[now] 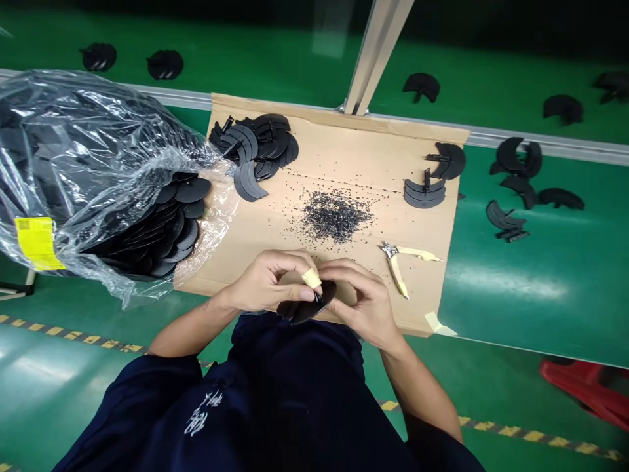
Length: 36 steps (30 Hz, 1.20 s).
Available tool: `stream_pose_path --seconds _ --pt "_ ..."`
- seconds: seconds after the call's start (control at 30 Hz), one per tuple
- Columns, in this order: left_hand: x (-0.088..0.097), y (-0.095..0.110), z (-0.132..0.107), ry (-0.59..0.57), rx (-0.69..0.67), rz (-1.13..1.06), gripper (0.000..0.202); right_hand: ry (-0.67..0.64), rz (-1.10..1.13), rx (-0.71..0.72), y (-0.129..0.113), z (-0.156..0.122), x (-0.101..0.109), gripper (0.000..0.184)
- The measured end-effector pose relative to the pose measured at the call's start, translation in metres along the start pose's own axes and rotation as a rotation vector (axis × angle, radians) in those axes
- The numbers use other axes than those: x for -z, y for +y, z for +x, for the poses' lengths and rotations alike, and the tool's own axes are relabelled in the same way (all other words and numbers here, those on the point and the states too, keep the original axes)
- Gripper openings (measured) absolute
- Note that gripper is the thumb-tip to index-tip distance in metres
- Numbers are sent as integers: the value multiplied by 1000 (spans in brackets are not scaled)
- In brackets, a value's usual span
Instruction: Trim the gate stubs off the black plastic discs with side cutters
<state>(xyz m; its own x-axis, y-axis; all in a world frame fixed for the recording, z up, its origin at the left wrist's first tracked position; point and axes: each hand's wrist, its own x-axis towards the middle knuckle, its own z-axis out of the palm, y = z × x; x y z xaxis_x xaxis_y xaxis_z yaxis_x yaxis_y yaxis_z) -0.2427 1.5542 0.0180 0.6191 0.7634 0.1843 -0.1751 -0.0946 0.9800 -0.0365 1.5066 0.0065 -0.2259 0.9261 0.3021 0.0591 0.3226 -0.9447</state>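
A round black plastic disc [299, 311] is held tilted near the front edge of the cardboard, close to my body. My right hand [361, 298] grips the disc's right rim with fingers and thumb. My left hand [275, 282] is closed in a pinch at a small dark piece on the disc's face; that piece is too small to name. A strip of yellow tape wraps one left finger. Just beyond my hands lies a heap of tiny black bits [337, 215]. Nippers with pale-taped handles [393, 252] lie spread apart to the right.
A clear plastic bag [98, 144] full of black discs [171, 229] covers the left side. Curved black parts [265, 144] are piled at the cardboard's [373, 151] back left. More curved parts [425, 193] lie right, some on the green table [531, 282]. A metal post [376, 56] stands behind.
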Motion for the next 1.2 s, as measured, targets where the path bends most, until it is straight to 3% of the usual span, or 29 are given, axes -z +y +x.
stream_pose_path --seconds 0.07,0.13,0.27,0.33,0.4,0.47,0.6,0.67,0.77,0.83,0.93,1.03,1.2 --pt "-1 -1 0 15 -10 6 17 37 -24 40 -1 -1 3 25" --pt "-1 0 0 -2 -15 35 17 13 -2 73 -3 0 7 18" --pt "3 10 3 -140 -44 176 14 -147 17 70 -9 5 16 10" --pt "4 15 5 -199 -64 240 14 -167 -6 103 -10 5 17 10" --pt "3 16 5 -193 -71 245 15 -101 -48 181 -8 3 16 11" --pt "0 12 4 -106 -45 177 18 14 -118 266 -3 0 12 10" --pt "-8 -5 0 49 69 -68 55 229 -342 387 7 -3 5 20" --pt "-12 -14 -2 85 81 -85 61 248 -435 408 9 -2 8 24" --pt "-17 -24 -4 197 81 44 40 128 -568 319 8 -5 27 32" --pt "-18 -27 -4 271 85 102 30 28 -732 188 7 -12 46 49" --pt "-14 -29 -4 330 58 161 29 -17 -1030 -24 13 -28 75 69" --pt "-7 -29 -4 343 1 217 24 2 -1199 -128 25 -44 92 65" --pt "-3 -28 -5 312 -88 244 17 1 -1322 -121 36 -51 107 59"
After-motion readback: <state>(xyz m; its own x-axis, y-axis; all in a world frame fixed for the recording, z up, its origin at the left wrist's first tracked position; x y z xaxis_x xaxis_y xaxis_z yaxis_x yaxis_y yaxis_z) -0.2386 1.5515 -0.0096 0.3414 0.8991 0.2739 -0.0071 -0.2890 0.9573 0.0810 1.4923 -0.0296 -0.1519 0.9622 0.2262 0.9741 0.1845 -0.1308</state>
